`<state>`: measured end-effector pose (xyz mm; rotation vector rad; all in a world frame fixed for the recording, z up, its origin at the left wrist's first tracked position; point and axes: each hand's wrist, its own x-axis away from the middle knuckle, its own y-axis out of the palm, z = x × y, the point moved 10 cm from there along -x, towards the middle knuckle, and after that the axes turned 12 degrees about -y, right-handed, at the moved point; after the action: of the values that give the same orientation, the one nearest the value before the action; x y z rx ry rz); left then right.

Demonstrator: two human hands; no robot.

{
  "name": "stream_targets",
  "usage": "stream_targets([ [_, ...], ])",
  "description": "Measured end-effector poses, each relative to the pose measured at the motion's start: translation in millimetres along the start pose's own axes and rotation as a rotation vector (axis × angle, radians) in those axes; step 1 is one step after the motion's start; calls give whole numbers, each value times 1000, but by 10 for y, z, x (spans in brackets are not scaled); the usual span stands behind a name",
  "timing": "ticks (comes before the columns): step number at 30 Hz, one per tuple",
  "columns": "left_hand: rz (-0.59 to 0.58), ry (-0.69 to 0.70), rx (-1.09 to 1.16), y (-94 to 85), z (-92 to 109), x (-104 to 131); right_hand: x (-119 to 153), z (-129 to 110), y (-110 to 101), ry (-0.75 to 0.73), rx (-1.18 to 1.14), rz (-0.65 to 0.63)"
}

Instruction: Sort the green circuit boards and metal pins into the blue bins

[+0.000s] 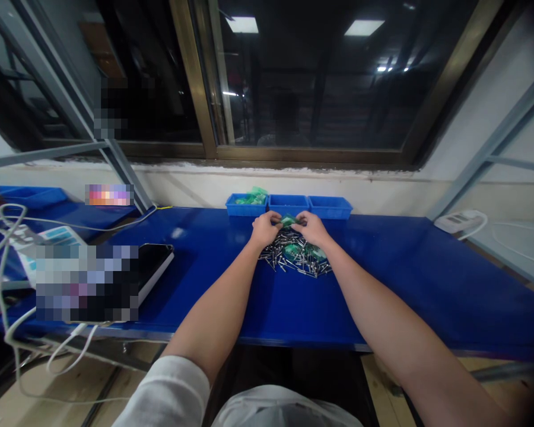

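Grip narrow, my left hand [266,230] and right hand [312,228] pinch a green packet [288,222] from opposite sides, presumably to steady it; metal pins [277,251] lie heaped nearer me (probably for easy reach); blue bins [330,207] stand behind.

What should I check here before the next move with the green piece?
1. Left hand and right hand on the green piece: ok, one at each side.
2. Metal parts within reach: ok, heaped by the hands.
3. Metal parts in order: not ok, jumbled at many angles.
4. Anything inside the green piece: cannot tell, too small.
5. Left blue bin in view: ok, green material in it.
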<state>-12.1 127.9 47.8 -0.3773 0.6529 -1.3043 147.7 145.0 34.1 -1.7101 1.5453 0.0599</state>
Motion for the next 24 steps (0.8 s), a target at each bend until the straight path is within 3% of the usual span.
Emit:
stream_targets([
  [9, 101, 232, 144, -162, 242, 96, -25, -144, -201, -122, -233, 193],
  [15, 41, 191, 231, -126, 193, 64, -20, -154, -138, -130, -296, 132],
  [20, -64, 105, 300, 11, 93, 23, -1, -67, -137, -16, -269, 151],
  [24, -62, 115, 339, 22, 92, 31, 12, -87, -107, 14, -254, 127],
])
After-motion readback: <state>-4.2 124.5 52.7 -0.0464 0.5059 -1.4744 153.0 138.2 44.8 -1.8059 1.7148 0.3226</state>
